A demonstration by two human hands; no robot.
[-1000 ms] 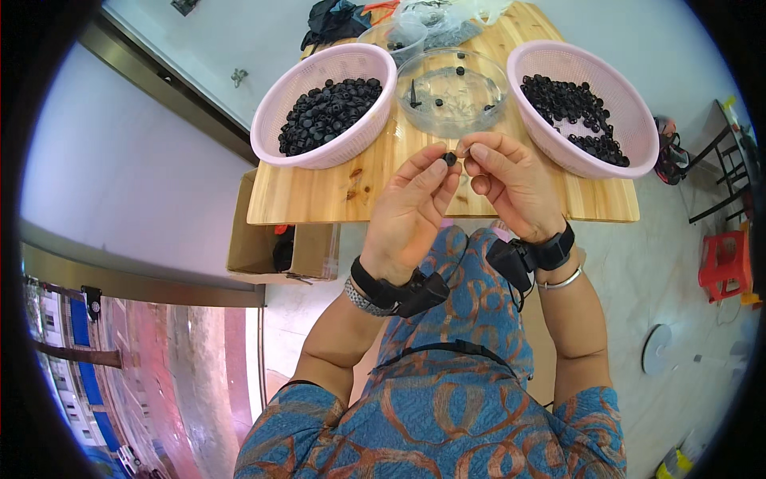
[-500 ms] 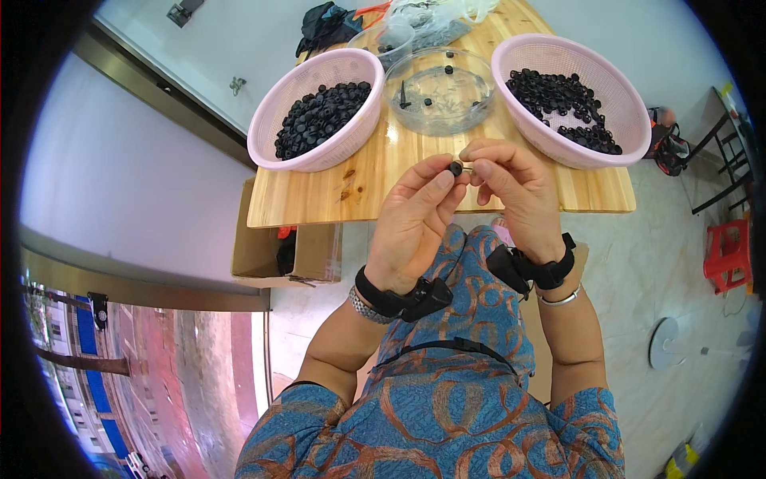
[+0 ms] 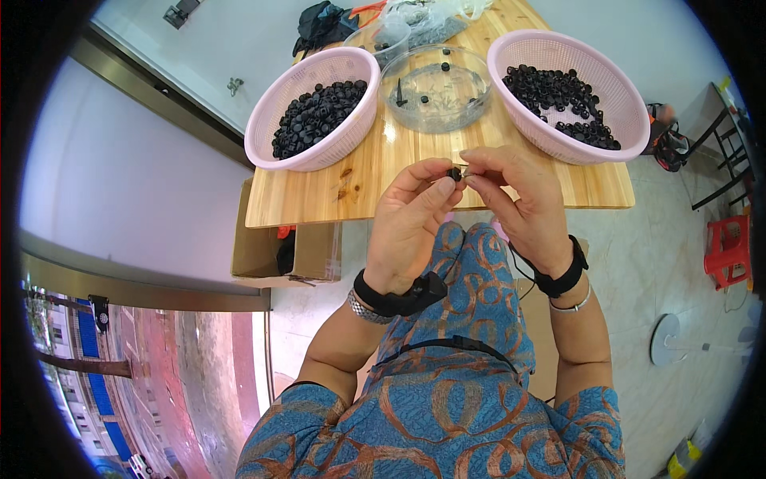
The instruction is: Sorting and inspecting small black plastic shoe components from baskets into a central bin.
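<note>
Above the near edge of the table, my left hand (image 3: 411,219) pinches a small round black knob-like piece (image 3: 454,173) between thumb and fingers. Close against its right side is my right hand (image 3: 527,199), thumb and forefinger together on a thin, metallic-looking piece (image 3: 467,175) at the knob. Whether this thin piece sits inside the knob is too small to tell. Beyond my hands stands a clear round tub (image 3: 435,124) with many small thin pieces, a few black knobs and a dark pointed tool (image 3: 400,94).
Pink baskets stand on the wooden table (image 3: 359,188): the left basket (image 3: 351,132) is heaped with black pieces, the right basket (image 3: 630,132) holds black ring-like ones. Plastic bags (image 3: 431,28) lie at the back. Under the table's left side is a cardboard box (image 3: 319,259); a red stool (image 3: 728,251) stands right.
My right hand has turned slightly and shifted a little to the right, its fingers still at the black piece. The left hand keeps its hold, and the view has shifted slightly.
</note>
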